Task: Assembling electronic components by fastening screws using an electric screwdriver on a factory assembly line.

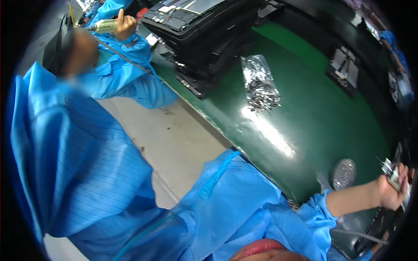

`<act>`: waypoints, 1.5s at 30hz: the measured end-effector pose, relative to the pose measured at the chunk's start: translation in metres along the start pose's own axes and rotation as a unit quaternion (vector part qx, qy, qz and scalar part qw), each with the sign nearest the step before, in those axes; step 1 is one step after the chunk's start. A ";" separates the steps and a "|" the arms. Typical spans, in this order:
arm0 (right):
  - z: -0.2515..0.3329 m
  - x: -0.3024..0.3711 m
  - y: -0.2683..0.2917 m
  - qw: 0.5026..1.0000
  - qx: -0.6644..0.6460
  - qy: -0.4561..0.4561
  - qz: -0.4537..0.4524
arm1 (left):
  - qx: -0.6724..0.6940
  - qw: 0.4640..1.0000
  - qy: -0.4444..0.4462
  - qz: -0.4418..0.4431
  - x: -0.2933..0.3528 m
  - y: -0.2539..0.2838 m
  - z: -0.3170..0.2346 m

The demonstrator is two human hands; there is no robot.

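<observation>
My right hand is at the far right, past the blue sleeve cuff. Its fingers wrap round a pale electric screwdriver with a metal tip end. Close by on the green table is a round, grainy silver thing; I cannot make out if it is a dish of small parts. A clear plastic bag lies further off, with small dark and silver pieces at its near end. My left hand does not show.
Black trays or device housings are stacked at the table's far left. A dark device part lies at the far right. To my left, a co-worker in blue grips a screwdriver. A blue coiled cord crosses my blue gown near the table edge.
</observation>
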State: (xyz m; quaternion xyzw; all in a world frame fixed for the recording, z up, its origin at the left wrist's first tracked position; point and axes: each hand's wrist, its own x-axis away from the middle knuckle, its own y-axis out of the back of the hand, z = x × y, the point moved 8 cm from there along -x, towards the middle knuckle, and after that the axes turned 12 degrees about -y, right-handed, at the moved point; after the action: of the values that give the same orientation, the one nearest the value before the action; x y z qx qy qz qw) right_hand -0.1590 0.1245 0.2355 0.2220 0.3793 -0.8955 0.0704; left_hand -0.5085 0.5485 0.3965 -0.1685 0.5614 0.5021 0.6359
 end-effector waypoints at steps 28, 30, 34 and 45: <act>-0.078 0.081 0.005 0.966 0.248 0.051 -0.053 | 0.091 0.665 0.734 0.102 0.348 -0.271 0.076; -0.077 0.081 0.012 0.967 0.242 0.041 -0.061 | 0.155 0.690 0.707 0.007 0.340 -0.274 0.071; -0.070 0.082 0.022 0.965 0.242 0.043 -0.087 | 0.285 0.675 0.660 -0.165 0.324 -0.273 0.055; -0.071 0.084 0.014 0.962 0.259 0.048 -0.070 | 0.393 0.660 0.608 -0.201 0.303 -0.273 0.052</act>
State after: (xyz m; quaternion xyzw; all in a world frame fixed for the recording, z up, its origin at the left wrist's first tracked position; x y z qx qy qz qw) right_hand -0.2056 0.1682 0.1447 0.2480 0.1524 -0.9541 -0.0706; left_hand -0.2949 0.6046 0.0499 -0.2799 0.9205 -0.1194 0.2450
